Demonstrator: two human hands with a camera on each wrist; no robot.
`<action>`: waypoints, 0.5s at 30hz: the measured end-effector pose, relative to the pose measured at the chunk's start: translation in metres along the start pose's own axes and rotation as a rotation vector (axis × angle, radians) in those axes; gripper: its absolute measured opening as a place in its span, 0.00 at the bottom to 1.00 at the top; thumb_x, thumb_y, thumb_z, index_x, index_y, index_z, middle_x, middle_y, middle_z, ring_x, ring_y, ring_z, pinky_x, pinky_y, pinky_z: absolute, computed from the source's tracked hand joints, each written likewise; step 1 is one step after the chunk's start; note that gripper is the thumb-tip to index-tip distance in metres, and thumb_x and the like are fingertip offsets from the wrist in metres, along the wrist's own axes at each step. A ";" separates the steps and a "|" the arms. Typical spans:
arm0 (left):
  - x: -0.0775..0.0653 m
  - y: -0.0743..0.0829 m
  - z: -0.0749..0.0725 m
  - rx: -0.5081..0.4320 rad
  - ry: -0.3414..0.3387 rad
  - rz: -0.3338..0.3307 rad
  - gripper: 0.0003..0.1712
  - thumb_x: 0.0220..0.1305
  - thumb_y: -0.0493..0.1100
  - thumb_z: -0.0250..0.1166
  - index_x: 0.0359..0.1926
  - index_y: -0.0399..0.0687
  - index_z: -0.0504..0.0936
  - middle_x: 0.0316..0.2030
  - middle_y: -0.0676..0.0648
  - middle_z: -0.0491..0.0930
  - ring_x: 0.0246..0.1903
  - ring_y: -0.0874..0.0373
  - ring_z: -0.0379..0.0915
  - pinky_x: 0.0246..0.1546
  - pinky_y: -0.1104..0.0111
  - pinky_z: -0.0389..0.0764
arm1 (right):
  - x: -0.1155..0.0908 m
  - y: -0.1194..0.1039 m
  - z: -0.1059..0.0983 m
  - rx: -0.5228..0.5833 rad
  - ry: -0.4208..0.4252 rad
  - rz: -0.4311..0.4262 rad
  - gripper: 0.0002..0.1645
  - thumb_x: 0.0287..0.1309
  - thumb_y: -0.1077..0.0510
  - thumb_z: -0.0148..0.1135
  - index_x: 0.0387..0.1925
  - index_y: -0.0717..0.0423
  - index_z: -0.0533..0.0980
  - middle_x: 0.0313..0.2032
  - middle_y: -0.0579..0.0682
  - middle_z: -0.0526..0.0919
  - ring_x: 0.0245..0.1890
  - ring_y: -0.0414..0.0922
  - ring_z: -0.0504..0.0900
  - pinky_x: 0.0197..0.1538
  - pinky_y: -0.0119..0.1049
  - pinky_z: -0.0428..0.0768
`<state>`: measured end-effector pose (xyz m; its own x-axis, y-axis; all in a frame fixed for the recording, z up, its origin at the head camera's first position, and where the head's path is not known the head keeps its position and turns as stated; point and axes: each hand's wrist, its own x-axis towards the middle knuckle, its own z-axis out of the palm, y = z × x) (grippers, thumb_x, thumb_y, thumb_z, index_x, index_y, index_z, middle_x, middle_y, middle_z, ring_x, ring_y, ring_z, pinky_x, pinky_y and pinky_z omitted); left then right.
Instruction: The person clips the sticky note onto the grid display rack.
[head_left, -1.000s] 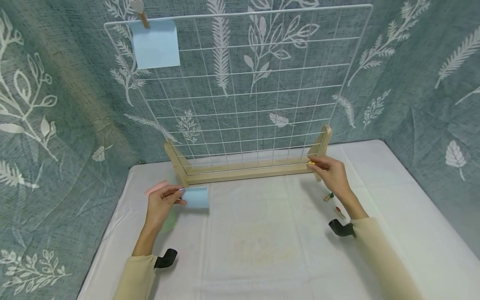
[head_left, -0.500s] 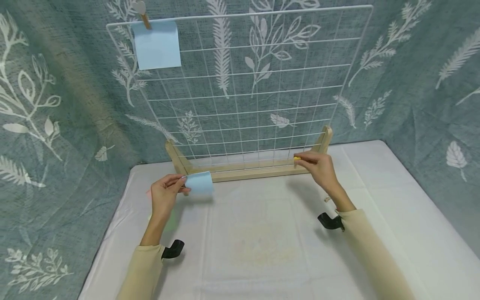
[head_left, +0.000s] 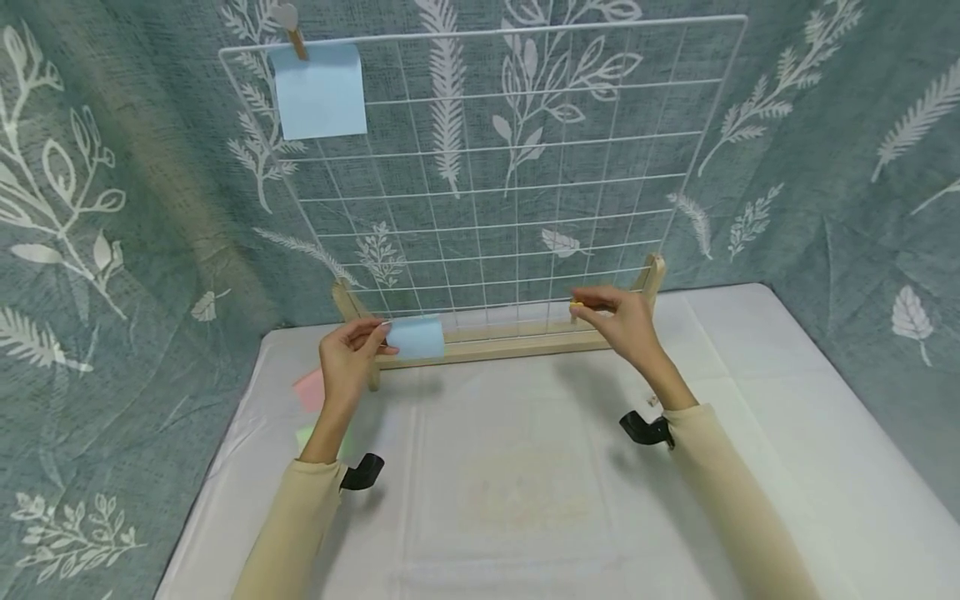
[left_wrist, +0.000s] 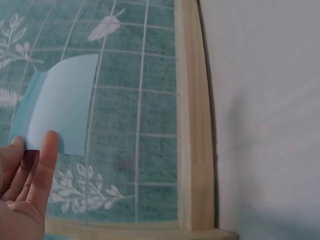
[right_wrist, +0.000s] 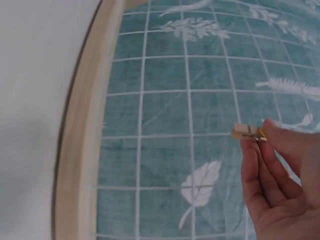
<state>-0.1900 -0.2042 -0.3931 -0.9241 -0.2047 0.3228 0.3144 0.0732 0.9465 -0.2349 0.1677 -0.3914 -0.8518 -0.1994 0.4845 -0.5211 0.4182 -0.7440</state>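
My left hand (head_left: 348,358) pinches a light blue sheet of paper (head_left: 417,337) by its left edge, in front of the rack's wooden base. In the left wrist view the blue paper (left_wrist: 62,105) bends slightly between thumb and fingers. My right hand (head_left: 622,325) holds a small wooden clothespin with a yellow end (head_left: 575,307) before the lower right of the wire grid. The right wrist view shows this clothespin (right_wrist: 248,132) pinched between thumb and fingertips. At the grid's top left, another blue sheet (head_left: 321,92) hangs from a clothespin with a heart (head_left: 292,32).
A white wire grid (head_left: 487,190) stands in a wooden base (head_left: 510,347) against a patterned green curtain. Pink paper (head_left: 310,390) and green paper (head_left: 304,437) lie on the white table (head_left: 510,500) by my left arm. Part of a clothespin (head_left: 652,402) shows beside my right wrist.
My left hand has raised the blue paper up and to the right, toward the grid. My right hand has moved left and slightly up with the clothespin.
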 end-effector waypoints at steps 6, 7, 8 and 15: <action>0.006 0.003 0.010 0.051 0.004 0.033 0.11 0.64 0.29 0.64 0.43 0.21 0.81 0.31 0.33 0.83 0.19 0.60 0.82 0.28 0.66 0.88 | 0.011 -0.010 0.004 -0.002 -0.011 -0.061 0.11 0.59 0.63 0.68 0.43 0.64 0.85 0.42 0.58 0.86 0.43 0.52 0.85 0.49 0.42 0.85; 0.007 0.004 0.012 0.053 0.005 0.040 0.11 0.64 0.30 0.65 0.43 0.22 0.81 0.31 0.33 0.83 0.19 0.60 0.81 0.28 0.67 0.88 | 0.012 -0.011 0.004 -0.001 -0.011 -0.072 0.11 0.59 0.63 0.68 0.43 0.64 0.85 0.42 0.58 0.86 0.43 0.52 0.84 0.49 0.41 0.85; 0.008 0.004 0.013 0.052 0.004 0.051 0.11 0.64 0.31 0.65 0.44 0.23 0.82 0.31 0.33 0.83 0.18 0.61 0.81 0.28 0.67 0.88 | 0.014 -0.012 0.005 0.002 -0.011 -0.082 0.10 0.59 0.64 0.68 0.42 0.64 0.85 0.42 0.58 0.86 0.43 0.52 0.85 0.48 0.41 0.85; 0.013 0.014 0.021 0.027 0.001 0.108 0.12 0.64 0.32 0.66 0.44 0.24 0.82 0.32 0.38 0.83 0.19 0.62 0.80 0.28 0.66 0.87 | 0.023 -0.025 0.007 0.017 -0.012 -0.094 0.13 0.60 0.63 0.67 0.46 0.64 0.83 0.42 0.58 0.86 0.41 0.52 0.84 0.48 0.44 0.85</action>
<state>-0.2024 -0.1858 -0.3761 -0.8848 -0.1946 0.4233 0.4066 0.1211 0.9056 -0.2418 0.1470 -0.3652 -0.7995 -0.2479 0.5471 -0.5997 0.3820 -0.7032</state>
